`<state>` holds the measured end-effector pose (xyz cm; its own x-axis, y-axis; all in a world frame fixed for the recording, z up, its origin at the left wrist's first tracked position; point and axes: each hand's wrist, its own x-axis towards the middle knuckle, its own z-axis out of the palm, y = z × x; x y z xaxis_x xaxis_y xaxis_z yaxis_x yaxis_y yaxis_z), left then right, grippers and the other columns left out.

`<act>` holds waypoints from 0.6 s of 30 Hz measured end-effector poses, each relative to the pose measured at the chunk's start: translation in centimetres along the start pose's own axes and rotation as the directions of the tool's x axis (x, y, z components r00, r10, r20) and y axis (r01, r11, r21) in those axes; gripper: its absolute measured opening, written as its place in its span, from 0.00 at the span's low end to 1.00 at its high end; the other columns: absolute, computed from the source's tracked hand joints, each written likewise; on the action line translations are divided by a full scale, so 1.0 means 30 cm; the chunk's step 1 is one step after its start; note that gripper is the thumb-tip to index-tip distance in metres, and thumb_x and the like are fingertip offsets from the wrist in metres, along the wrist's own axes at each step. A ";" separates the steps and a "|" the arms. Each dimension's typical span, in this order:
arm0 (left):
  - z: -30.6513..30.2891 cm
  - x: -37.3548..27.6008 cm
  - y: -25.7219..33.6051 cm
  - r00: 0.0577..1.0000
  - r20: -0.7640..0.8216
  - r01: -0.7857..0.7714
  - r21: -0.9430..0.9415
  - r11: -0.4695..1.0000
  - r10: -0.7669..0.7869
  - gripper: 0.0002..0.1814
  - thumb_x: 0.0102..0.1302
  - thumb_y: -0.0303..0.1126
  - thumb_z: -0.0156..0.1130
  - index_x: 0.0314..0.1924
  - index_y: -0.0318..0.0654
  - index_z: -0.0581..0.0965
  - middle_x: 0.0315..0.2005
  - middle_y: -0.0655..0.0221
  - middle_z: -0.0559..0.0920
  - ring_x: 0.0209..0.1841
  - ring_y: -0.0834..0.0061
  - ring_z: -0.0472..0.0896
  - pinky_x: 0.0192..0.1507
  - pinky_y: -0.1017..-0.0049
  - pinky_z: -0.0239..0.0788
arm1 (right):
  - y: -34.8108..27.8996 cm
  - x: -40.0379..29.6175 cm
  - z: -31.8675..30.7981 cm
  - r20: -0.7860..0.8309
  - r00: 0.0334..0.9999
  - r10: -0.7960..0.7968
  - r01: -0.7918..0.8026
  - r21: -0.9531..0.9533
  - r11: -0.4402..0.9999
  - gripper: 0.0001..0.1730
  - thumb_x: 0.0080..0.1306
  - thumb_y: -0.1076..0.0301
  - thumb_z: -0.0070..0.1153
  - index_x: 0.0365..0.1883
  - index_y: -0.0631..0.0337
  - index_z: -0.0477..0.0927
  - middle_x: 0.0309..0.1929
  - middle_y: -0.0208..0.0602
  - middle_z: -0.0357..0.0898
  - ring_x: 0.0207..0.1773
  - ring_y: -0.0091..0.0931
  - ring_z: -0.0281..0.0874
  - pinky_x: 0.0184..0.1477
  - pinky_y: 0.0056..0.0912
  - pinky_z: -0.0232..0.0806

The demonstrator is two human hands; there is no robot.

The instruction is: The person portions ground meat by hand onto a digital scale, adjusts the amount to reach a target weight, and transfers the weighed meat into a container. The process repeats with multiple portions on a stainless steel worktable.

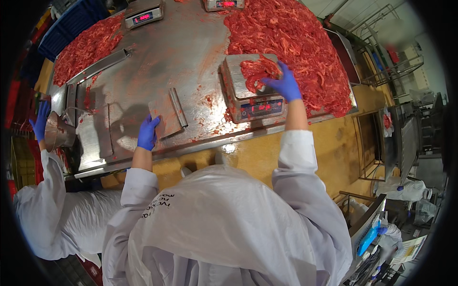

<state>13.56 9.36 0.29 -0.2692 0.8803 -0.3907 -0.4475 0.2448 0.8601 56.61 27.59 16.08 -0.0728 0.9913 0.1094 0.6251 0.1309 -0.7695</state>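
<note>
My left hand (147, 133), in a blue glove, grips the edge of a flat metal scraper (164, 119) with a tubular edge. The scraper is just above or on the steel table, which I cannot tell. My right hand (286, 85), also gloved, is over the right side of a small heap of raw red meat strips (252, 77), thumb and fingers spread. This meat lies on the steel platform of a digital scale (236, 85) with a lit red display. Beside my right hand, a large mound of raw meat strips (286, 32) covers the table's right part.
Two more scales, a left one (143, 16) and a right one (224, 4), stand at the far side. Another meat pile (89, 48) lies left behind a metal rail (98, 66). A co-worker's gloved hand (41, 119) is at a metal container (59, 132). Blue crates (71, 28) stand beyond.
</note>
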 end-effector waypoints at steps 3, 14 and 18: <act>0.139 -0.008 0.024 0.999 -0.028 -0.020 0.028 0.999 0.020 0.24 0.64 0.27 0.60 0.59 0.30 0.68 0.52 0.63 0.76 0.50 0.74 0.76 0.53 0.74 0.68 | 0.022 0.108 0.087 0.240 0.953 0.186 -0.008 -0.592 0.806 0.46 0.41 0.52 0.73 0.56 0.67 0.72 0.57 0.53 0.73 0.58 0.41 0.73 0.60 0.37 0.66; 0.112 -0.077 -0.010 0.992 -0.054 -0.114 0.067 0.991 0.117 0.23 0.65 0.26 0.56 0.59 0.31 0.68 0.51 0.64 0.76 0.51 0.74 0.77 0.54 0.74 0.68 | 0.948 -0.072 -0.164 -0.484 0.833 0.268 -0.517 -0.510 0.688 0.42 0.46 0.46 0.67 0.54 0.66 0.74 0.50 0.54 0.77 0.58 0.47 0.70 0.64 0.46 0.59; 0.156 -0.091 -0.030 0.995 -0.090 -0.037 0.058 0.998 0.042 0.24 0.64 0.26 0.57 0.60 0.29 0.67 0.52 0.63 0.76 0.52 0.73 0.75 0.56 0.73 0.67 | 0.940 -0.092 -0.008 -0.297 0.955 0.027 -0.183 -0.511 0.840 0.23 0.50 0.54 0.65 0.36 0.64 0.81 0.36 0.56 0.80 0.42 0.48 0.79 0.46 0.48 0.71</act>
<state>18.69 8.63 2.10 -0.3638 0.8497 -0.3818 -0.3873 0.2348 0.8916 74.63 28.54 -5.77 0.1778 0.9462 0.2702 0.9356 -0.0775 -0.3445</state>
